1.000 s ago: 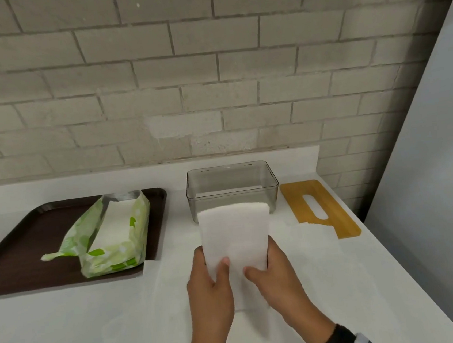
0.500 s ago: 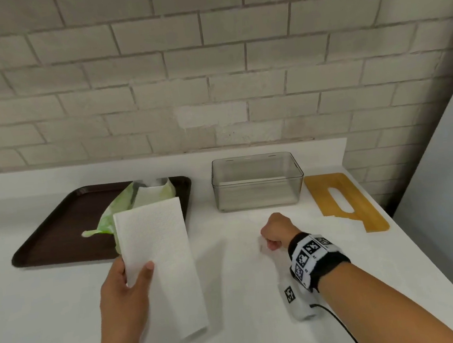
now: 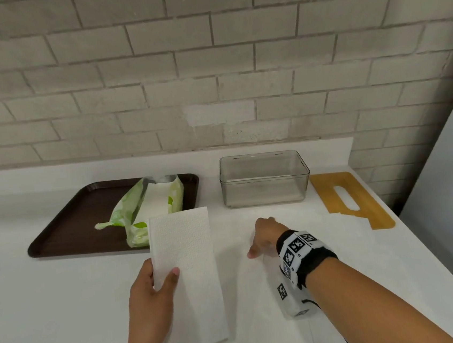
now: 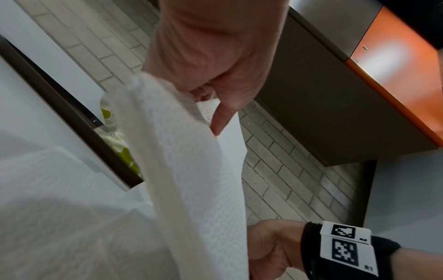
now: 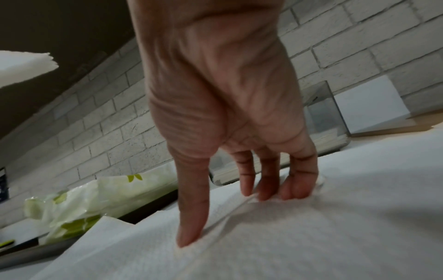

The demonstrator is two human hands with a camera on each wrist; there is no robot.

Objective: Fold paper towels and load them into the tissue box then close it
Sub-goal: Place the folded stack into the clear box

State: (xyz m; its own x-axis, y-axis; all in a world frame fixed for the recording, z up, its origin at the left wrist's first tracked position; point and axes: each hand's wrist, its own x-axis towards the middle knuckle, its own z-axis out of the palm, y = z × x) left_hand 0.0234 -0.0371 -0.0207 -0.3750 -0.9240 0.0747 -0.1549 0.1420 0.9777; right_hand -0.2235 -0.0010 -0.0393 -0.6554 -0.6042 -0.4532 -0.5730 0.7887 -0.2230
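On the left of the white bench [image 3: 53,315] lies a dark brown tray [image 3: 66,230], and on it an opened green-and-white pack of paper towels [image 3: 153,204], the white stack showing through the torn top.

Just in front of the tray's right end, the left hand [image 3: 152,299] holds a folded paper towel [image 3: 187,273] up off the bench — thumb on the near face, fingers behind it, pinching the sheet at its left edge. The towel is a long, narrow rectangle, its upper end overlapping the pack in the head view and its lower end hanging close to the bench. The left wrist view shows the thumb [image 4: 223,117] pressed on the embossed paper and the sheet drooping below the grip.

To the right of that, the right hand [image 3: 265,237] reaches down to a second paper towel [image 5: 287,236] lying flat on the bench, white on white and hard to make out from above. In the right wrist view its fingertips [image 5: 294,191] and thumb come down onto the sheet with the fingers slightly bent, and the paper wrinkles between them — whether they have any of it gathered up I cannot tell. A band with black-and-white markers [image 3: 300,250] sits on that wrist.

Behind the right hand, near the brick wall [image 3: 208,61], stands the clear tissue box [image 3: 264,178], open at the top, with a low layer of white paper on its floor. Just right of the box, flat on the bench, lies its wooden lid [image 3: 348,200] with a long slot.
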